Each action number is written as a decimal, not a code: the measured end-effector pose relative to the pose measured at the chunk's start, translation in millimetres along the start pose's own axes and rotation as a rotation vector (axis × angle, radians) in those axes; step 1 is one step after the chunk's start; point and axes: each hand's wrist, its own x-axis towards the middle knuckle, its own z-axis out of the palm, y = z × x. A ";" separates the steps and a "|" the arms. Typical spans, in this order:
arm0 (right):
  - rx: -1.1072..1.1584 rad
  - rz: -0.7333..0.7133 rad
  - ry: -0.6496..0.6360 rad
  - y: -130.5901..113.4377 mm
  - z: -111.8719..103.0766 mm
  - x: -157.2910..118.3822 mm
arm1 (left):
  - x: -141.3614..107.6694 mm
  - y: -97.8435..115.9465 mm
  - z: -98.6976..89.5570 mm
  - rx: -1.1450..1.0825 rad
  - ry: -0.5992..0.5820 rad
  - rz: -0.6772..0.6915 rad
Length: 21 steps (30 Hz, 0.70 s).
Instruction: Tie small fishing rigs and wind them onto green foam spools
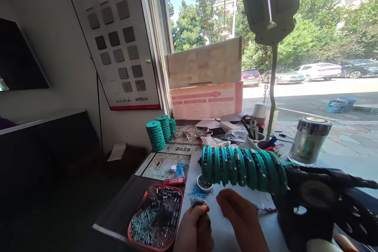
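Observation:
Low in the view, my left hand is closed, thumb pressed against the curled index finger. What it pinches, if anything, is too small to make out. My right hand is just to the right, its fingers closed together; a thing between them cannot be made out. Above the hands, a row of green ring-shaped spools with dark bits along their rims sits on a black stand. Beyond my left hand lie thin blue pieces beside a small white cup of dark bits.
A red tray of small blue and dark parts is at the left. Stacked green discs stand farther back. Near the window are a lidded jar, pliers and a lamp arm. A red packet lies behind the tray.

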 end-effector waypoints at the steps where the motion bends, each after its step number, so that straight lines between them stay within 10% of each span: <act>1: -0.007 -0.010 -0.011 0.9 -0.2 0.1 | -0.1 0.5 0.7 -0.010 -0.006 -0.016; 21: -0.047 -0.037 0.044 3.8 2.6 -1.3 | -1.2 2.3 4.4 0.000 -0.038 -0.003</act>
